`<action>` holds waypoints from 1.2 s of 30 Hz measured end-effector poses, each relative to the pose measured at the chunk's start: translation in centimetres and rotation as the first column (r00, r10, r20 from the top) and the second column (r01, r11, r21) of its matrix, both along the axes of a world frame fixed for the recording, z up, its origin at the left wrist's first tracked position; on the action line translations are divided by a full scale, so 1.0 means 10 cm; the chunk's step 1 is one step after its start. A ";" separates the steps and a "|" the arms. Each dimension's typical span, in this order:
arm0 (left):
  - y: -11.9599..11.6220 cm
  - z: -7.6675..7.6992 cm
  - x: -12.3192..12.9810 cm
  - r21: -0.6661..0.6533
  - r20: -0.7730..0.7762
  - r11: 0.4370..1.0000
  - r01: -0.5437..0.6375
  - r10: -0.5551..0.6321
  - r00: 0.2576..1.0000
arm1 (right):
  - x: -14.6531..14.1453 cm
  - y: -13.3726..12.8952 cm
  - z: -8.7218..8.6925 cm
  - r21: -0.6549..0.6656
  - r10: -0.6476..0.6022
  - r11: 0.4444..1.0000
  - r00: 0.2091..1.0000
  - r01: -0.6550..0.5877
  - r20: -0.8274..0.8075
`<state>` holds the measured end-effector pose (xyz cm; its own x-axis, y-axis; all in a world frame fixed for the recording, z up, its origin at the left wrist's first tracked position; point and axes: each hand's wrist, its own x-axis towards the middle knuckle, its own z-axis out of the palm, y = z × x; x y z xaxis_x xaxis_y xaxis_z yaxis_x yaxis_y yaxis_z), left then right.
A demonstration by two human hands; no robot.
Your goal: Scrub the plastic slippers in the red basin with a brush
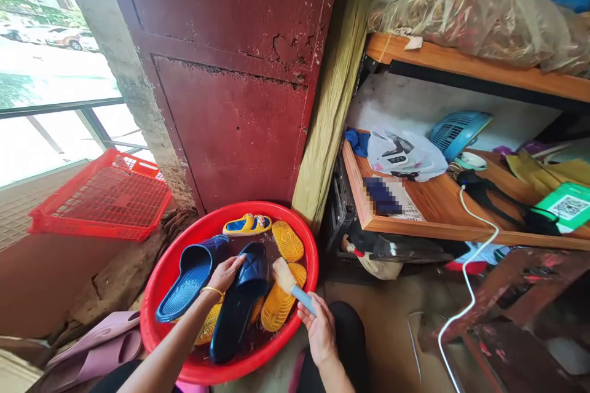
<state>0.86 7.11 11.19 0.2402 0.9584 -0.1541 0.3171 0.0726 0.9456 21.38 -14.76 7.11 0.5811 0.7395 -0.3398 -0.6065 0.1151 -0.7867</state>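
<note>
A round red basin (315, 258) holds water and several slippers. My left hand (227, 272) grips the strap of a dark blue slipper (235, 313), its fingers closed at the strap's edge. Just left of it lies a second blue slipper (182, 291). In my right hand (318, 322) is a brush (302, 298) with a light blue handle; its pale bristles are over a yellow slipper sole (276, 306). Another yellow sole (288, 241) lies above that one, and a yellow and blue slipper (246, 225) is at the basin's far side.
Behind the basin stands a dark red door (230, 123). A red crate (106, 196) is at the left, with pink slippers (99, 344) below it. Wooden shelves (433, 238) with bags and a blue fan (461, 129) fill the right; a white cable (465, 276) hangs down.
</note>
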 end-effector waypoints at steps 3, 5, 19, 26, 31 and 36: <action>-0.29 -0.31 -0.10 -0.022 0.023 1.000 -0.021 0.022 0.999 | -0.04 0.01 0.10 0.035 0.000 0.999 0.990 -0.005 0.142; -0.43 -0.43 -0.14 -0.006 0.033 1.000 0.024 -0.023 0.999 | -0.11 0.06 0.20 0.038 0.030 0.998 0.928 -0.047 0.372; -0.73 -0.80 0.27 0.321 -0.547 0.929 0.184 0.023 0.837 | -0.59 0.11 0.49 -0.289 0.250 0.924 -0.175 -0.252 0.952; -0.65 -0.83 0.18 0.260 -0.594 0.954 0.152 0.033 0.804 | -0.59 0.20 0.52 -0.255 0.235 0.923 -0.104 -0.289 0.966; -0.70 -0.76 0.16 0.184 -0.555 0.967 0.176 -0.046 0.830 | -0.77 0.07 0.47 -0.381 0.337 0.890 -0.202 -0.251 0.920; -0.88 -0.83 0.21 0.246 -0.414 0.943 0.223 -0.105 0.904 | -0.54 0.47 0.52 -0.404 0.380 0.898 -0.154 -0.176 0.912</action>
<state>3.01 -1.70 2.91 0.3742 0.9273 0.0016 0.6478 -0.2626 0.7151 16.00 -10.03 12.30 0.1111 0.9603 0.2558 0.8381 0.0478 -0.5435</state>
